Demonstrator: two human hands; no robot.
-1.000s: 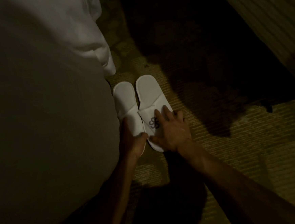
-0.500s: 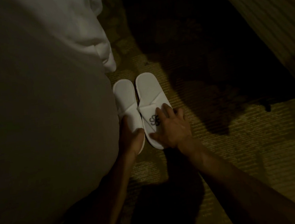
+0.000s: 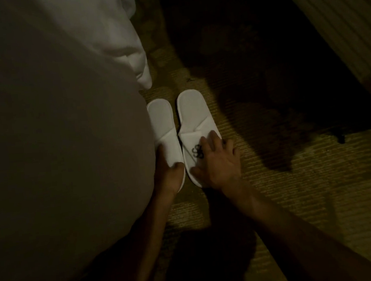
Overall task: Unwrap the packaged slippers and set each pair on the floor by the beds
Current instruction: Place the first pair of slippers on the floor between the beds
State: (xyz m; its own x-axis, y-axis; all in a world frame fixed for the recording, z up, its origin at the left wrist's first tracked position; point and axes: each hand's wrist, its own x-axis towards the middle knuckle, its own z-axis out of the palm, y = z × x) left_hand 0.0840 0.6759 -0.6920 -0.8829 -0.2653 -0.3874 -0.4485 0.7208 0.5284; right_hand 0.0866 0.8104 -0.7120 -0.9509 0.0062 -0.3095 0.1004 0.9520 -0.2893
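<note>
Two white slippers lie side by side on the carpet beside the bed (image 3: pixel 58 150). The left slipper (image 3: pixel 162 124) sits tight against the bed's side. The right slipper (image 3: pixel 193 115) carries a dark monogram on its strap. My left hand (image 3: pixel 168 177) grips the toe end of the left slipper, thumb on top. My right hand (image 3: pixel 217 160) lies flat on the right slipper's strap and toe, fingers spread. No wrapping is visible on either slipper.
White bedding (image 3: pixel 128 45) hangs down the bed's corner just beyond the slippers. The patterned carpet (image 3: pixel 295 198) stretches to the right, with a deep shadow (image 3: pixel 252 68) across the far part. A ribbed surface (image 3: pixel 348 16) crosses the top right corner.
The right slipper has shifted slightly to the right, leaving a small gap between the pair. Both hands stay on the slippers.
</note>
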